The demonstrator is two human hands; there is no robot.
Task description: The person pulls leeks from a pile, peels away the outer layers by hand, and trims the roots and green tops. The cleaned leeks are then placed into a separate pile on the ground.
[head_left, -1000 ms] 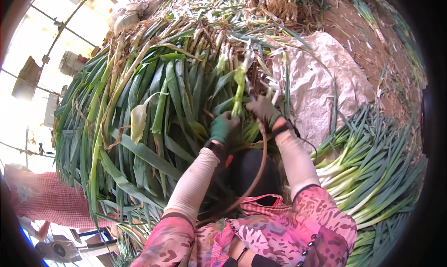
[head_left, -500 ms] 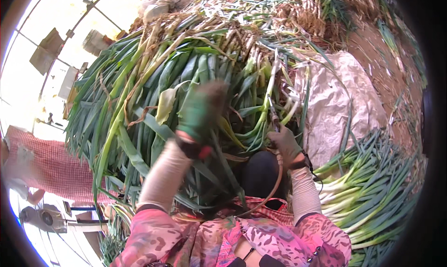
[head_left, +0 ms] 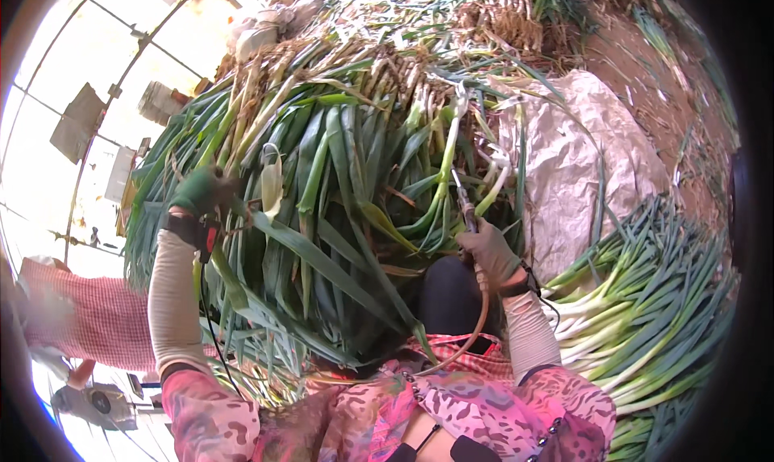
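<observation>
My left hand [head_left: 196, 192], in a green glove with dark fingertips, is at the left of a large heap of long green onions [head_left: 322, 164]. Its fingers curl in among leaves and dry brown strips; what they hold, if anything, is hidden. Held in my gloved right hand [head_left: 490, 252] is an air blow gun [head_left: 465, 204], its thin metal nozzle pointing up and away from me. A brown hose [head_left: 484, 309] runs from its handle down toward my lap. Beside the nozzle lies a single green onion [head_left: 449, 143] with a pale stem.
A whitish woven sack [head_left: 584, 156] is spread right of the heap. Cleaner green onions [head_left: 621, 301] with white stems are piled at the near right. More rooted bundles [head_left: 516, 18] stand at the back. At left a person's red-checked sleeve [head_left: 97, 317] shows.
My left hand has swung from the middle of the heap to its left side, and its motion blur is gone. My right hand still grips the air blow gun in nearly the same place.
</observation>
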